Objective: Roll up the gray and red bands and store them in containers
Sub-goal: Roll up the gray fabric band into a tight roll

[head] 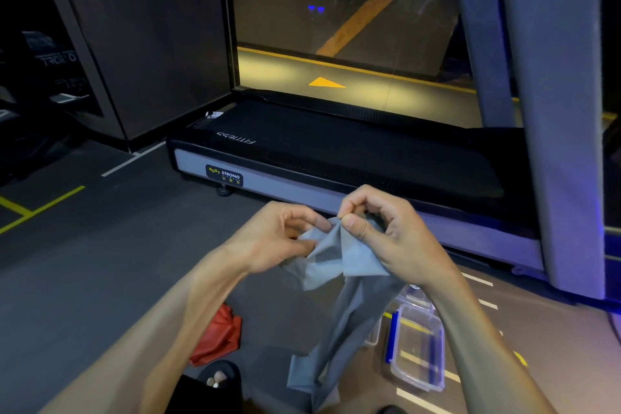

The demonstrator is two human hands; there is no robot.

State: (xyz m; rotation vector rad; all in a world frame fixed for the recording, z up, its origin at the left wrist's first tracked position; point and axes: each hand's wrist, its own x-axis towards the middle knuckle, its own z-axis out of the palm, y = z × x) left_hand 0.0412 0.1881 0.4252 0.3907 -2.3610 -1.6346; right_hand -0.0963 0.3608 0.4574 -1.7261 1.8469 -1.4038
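Gray band [339,255]: top end pinched by left hand [279,239] and right hand [386,235], tail hanging floorward. Rolling barely begun; next, tight turns. Red band [218,336], clear container [416,346] wait below.

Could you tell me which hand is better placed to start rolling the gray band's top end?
Probably the right hand: it pinches the top edge of the gray stretchy band, while the left hand grips lower folds.
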